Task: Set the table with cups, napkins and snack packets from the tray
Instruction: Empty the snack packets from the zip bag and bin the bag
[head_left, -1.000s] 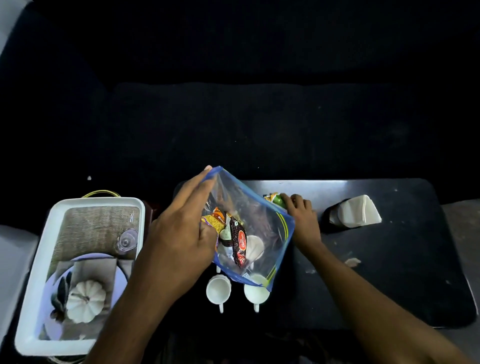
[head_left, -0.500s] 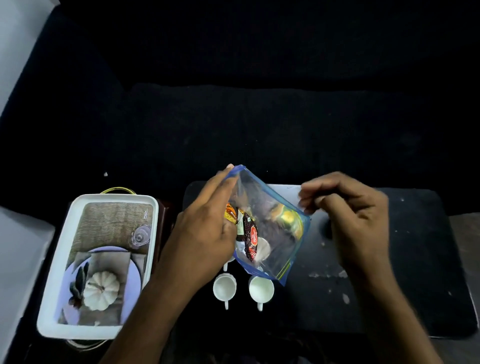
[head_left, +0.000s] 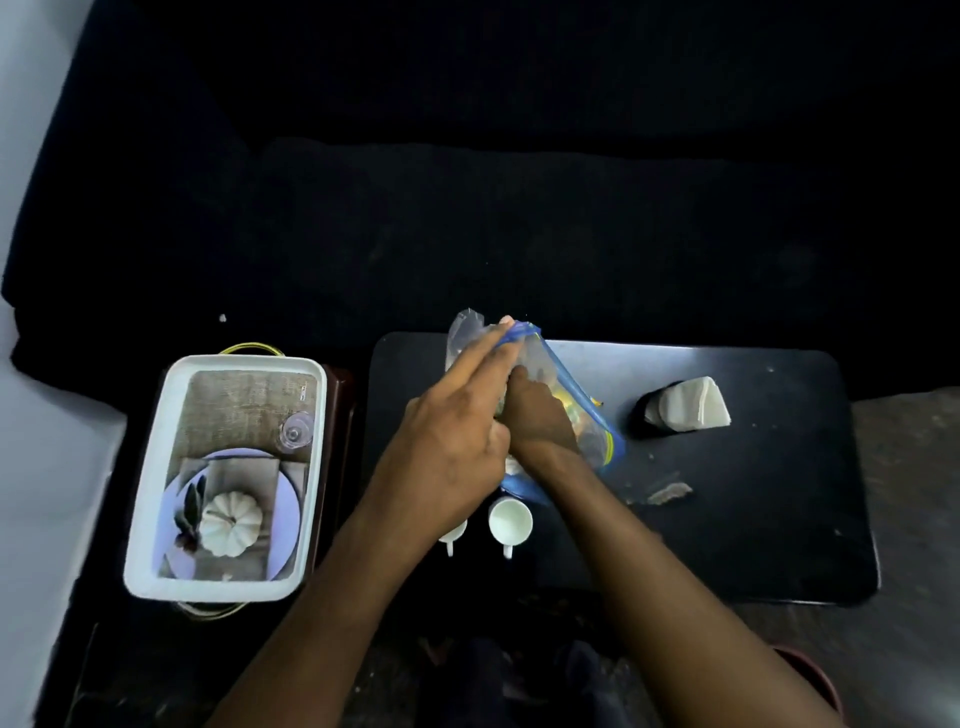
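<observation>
A clear zip bag with a blue seal (head_left: 597, 431) holding snack packets is held above the black table (head_left: 753, 509). My left hand (head_left: 452, 441) grips the bag's open top edge. My right hand (head_left: 535, 415) reaches inside the bag; its fingers are hidden, so what they hold cannot be told. One white cup (head_left: 510, 519) stands on the table just below the bag. A second cup (head_left: 451, 535) to its left is mostly hidden under my left hand. A stack of white napkins in a dark holder (head_left: 685, 405) sits at the table's right back.
A white tray (head_left: 150, 467) rests left of the table, showing a plate, a white pumpkin (head_left: 231, 522) and a small glass (head_left: 296, 431). A scrap of paper (head_left: 670, 491) lies on the table right of the bag. A dark sofa fills the background.
My right hand, which was raised outside the bag to its right, has gone down into the bag. My left hand still holds the bag's top.
</observation>
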